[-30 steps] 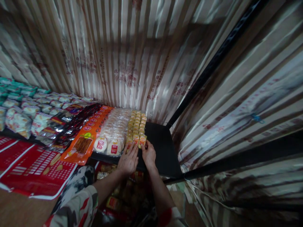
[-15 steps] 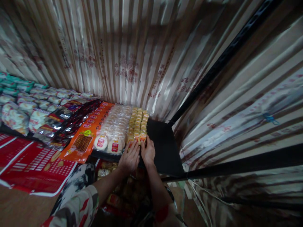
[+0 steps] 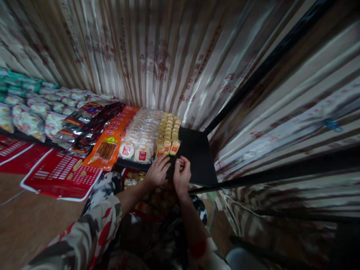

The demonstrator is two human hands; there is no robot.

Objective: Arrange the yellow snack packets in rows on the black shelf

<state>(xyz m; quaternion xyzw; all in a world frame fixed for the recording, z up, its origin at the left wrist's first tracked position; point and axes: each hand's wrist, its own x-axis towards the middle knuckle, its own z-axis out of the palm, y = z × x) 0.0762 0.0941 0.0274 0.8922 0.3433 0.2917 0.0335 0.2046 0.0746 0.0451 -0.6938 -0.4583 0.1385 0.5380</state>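
Observation:
Rows of small yellow snack packets [image 3: 168,131] lie on a black shelf [image 3: 197,157], next to clear packs of round white cakes [image 3: 142,135]. My left hand [image 3: 157,172] rests with spread fingers at the shelf's front edge, just below the nearest yellow packets. My right hand [image 3: 182,173] is beside it, a little back from the packets, with its fingers curled in; nothing shows in them.
Orange snack packs [image 3: 108,146], dark foil packs [image 3: 87,127] and white and green bags [image 3: 30,112] fill the shelf to the left. Red printed bags [image 3: 59,176] hang below. Striped foil curtains [image 3: 157,52] close in behind and to the right. More packets [image 3: 135,183] lie under the shelf.
Both hands have drawn back from the front yellow packets toward the shelf edge. The right hand's fingers have curled in. The view has shifted down and left.

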